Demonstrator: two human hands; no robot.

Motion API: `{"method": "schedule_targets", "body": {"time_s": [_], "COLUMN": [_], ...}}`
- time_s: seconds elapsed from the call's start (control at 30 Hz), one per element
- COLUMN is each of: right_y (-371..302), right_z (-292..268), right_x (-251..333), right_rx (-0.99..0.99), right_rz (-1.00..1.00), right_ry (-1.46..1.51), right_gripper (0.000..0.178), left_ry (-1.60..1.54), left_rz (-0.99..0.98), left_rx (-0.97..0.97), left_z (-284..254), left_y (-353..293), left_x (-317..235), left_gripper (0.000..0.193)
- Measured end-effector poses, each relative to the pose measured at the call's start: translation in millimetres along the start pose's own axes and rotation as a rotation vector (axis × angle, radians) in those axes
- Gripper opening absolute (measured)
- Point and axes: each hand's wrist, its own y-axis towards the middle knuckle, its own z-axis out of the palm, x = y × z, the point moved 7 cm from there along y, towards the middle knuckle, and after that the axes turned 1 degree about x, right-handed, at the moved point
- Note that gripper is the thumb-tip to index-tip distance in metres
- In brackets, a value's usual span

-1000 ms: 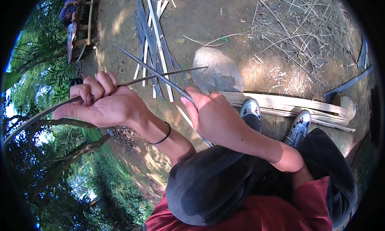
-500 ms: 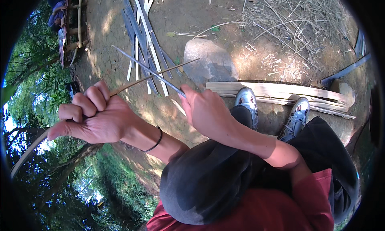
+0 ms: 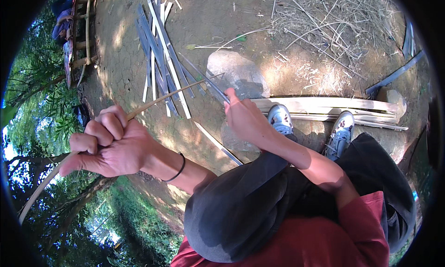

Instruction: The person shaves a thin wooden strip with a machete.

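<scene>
My left hand (image 3: 109,144), a dark band on its wrist, is closed around a thin bamboo strip (image 3: 167,96). One end of the strip tapers to a point out to the right, and the other bends down past my thumb to the left. Closed on a long, narrow, grey knife (image 3: 204,77), my right hand (image 3: 248,121) is in front of my raised knee. The knife's handle is hidden in my fist. Its blade points up and left and crosses the strip near the strip's tip; I cannot tell if they touch.
A heap of dark and pale split strips (image 3: 160,63) lies on the ground ahead, beside a large stone (image 3: 236,72). Pale split lengths (image 3: 333,105) lie by my shoes. Shavings (image 3: 324,31) cover the ground far right. Another person (image 3: 61,28) is at the far left by a wooden frame (image 3: 88,26).
My right hand has moved right with the knife, so the blade now crosses the strip nearer its tip. The left hand keeps its hold, sitting slightly lower in view.
</scene>
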Motion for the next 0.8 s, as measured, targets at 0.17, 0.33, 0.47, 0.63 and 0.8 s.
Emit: {"method": "schedule_targets", "body": {"time_s": [0.17, 0.33, 0.47, 0.63, 0.8], "right_y": [-14.3, 8.8, -7.3, 0.3, 14.8], "right_z": [-9.4, 16.5, -4.3, 8.4, 12.9], "right_x": [59.3, -11.1, 46.2, 17.2, -20.9], "right_rx": [0.062, 0.002, 0.080, 0.016, -0.034], "right_rz": [-0.111, 0.002, -0.035, -0.013, 0.016], "right_ry": [-0.003, 0.045, 0.083, -0.034, 0.016], "right_gripper": [0.022, 0.023, 0.022, 0.024, 0.024], "left_ry": [-0.053, 0.086, -0.023, 0.055, 0.042], "left_rz": [-0.030, 0.009, 0.037, 0.013, 0.033], "left_rx": [0.008, -0.095, -0.064, -0.047, -0.017], "left_z": [-1.6, -8.4, -8.4, -6.4, 1.6], "left_y": [1.7, -0.8, -3.3, -0.9, -2.6], "left_x": [13.5, -5.1, -3.1, 2.8, -1.4], "left_gripper": [0.056, 0.057, 0.057, 0.057, 0.056]}}
